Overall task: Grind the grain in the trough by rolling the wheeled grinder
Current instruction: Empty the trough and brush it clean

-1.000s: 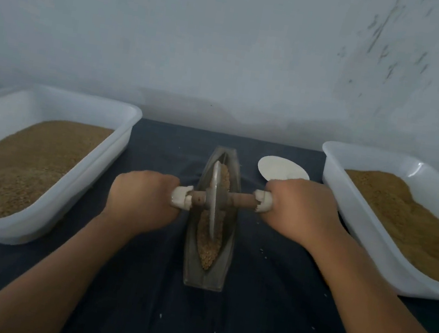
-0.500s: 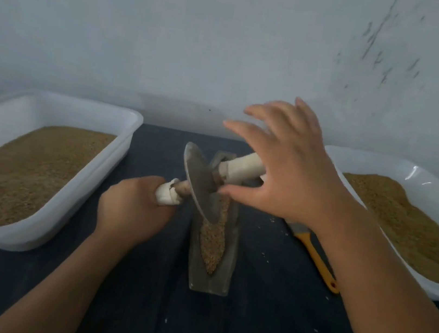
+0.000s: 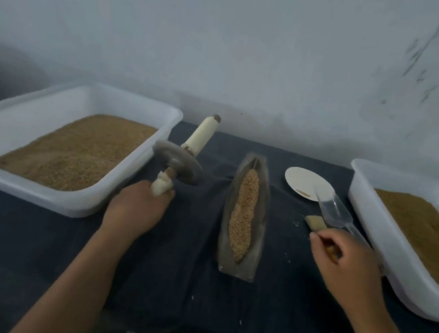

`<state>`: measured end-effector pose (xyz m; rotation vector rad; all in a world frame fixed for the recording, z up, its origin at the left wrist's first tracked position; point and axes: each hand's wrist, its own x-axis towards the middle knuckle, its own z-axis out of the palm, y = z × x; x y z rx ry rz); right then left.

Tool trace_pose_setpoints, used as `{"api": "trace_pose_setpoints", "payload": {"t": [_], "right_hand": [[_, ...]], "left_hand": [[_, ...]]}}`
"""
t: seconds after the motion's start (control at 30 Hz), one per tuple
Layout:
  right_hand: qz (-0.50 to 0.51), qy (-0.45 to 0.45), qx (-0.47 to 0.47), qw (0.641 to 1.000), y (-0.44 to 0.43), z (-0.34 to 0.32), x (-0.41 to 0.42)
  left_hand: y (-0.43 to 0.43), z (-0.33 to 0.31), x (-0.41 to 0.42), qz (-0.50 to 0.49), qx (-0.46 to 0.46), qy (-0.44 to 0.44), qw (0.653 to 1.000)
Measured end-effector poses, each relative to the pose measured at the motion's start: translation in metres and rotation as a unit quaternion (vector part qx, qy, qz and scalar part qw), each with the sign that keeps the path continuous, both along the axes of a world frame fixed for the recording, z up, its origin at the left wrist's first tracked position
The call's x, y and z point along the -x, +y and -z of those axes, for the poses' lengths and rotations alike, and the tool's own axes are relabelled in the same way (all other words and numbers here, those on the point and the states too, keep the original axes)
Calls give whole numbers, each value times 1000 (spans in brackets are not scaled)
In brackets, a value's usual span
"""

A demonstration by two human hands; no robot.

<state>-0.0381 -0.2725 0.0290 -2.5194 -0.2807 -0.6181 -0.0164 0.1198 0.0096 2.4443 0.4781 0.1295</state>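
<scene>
Grinder (image 3: 177, 164) is now lifted off the trough (image 3: 244, 218) — gripped by the left hand (image 3: 134, 210); the brush (image 3: 315, 222) handle is pinched by the right hand (image 3: 347, 259), mostly hidden under fingers.

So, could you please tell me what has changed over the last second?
The right hand let go of the grinder and now grips the brush handle. The left hand lifted the grinder out of the trough, leftward. Trough, grain, left tub and right tub stayed put.
</scene>
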Motion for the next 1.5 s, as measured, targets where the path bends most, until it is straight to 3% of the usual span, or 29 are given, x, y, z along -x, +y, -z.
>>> {"api": "trace_pose_setpoints", "payload": {"t": [0.3, 0.4, 0.53, 0.57, 0.63, 0.7, 0.73, 0.83, 0.9, 0.93, 1.0, 1.1, 1.33, 1.4, 1.5], "right_hand": [[151, 81, 64, 983, -24, 22, -9], [113, 126, -10, 986, -3, 16, -6], [11, 318, -166, 934, 52, -5, -10], [-13, 335, -170, 927, 64, -8, -13], [-38, 338, -158, 927, 81, -10, -19], [-45, 339, -168, 925, 89, -8, -24], [-48, 345, -175, 921, 91, -6, -26], [-51, 330, -225, 915, 98, 0, -27], [-39, 297, -240, 924, 100, 4, -24], [-37, 292, -241, 925, 99, 6, -21], [-42, 302, -260, 916, 95, 8, -15], [-57, 298, -265, 915, 87, 3, 0], [-107, 302, -221, 921, 77, -21, 23], [-84, 256, -164, 949, 64, -23, 26], [62, 119, -7, 991, 21, -16, 15]], "left_hand": [[-16, 8, -7, -25, -132, -13, 991], [-19, 7, -6, -32, -114, -3, 993], [-21, -7, 12, -31, -124, 23, 992], [-22, -10, 22, -35, -157, 14, 987], [-30, -15, 44, -50, -167, -91, 980], [-43, -23, 59, -19, -99, -209, 973], [-51, -29, 58, 18, -31, -202, 979], [-82, -40, 34, 114, 209, -13, 971], [-100, -44, 15, 134, 255, 56, 956], [-108, -43, 8, 130, 301, 72, 942], [-121, -42, 0, 105, 453, 96, 880], [-132, -36, -6, 87, 592, 88, 797], [-144, -24, 0, 87, 715, 82, 689], [-142, -23, 5, 79, 713, 79, 692], [-139, -28, 15, 57, 702, 84, 704]]}}
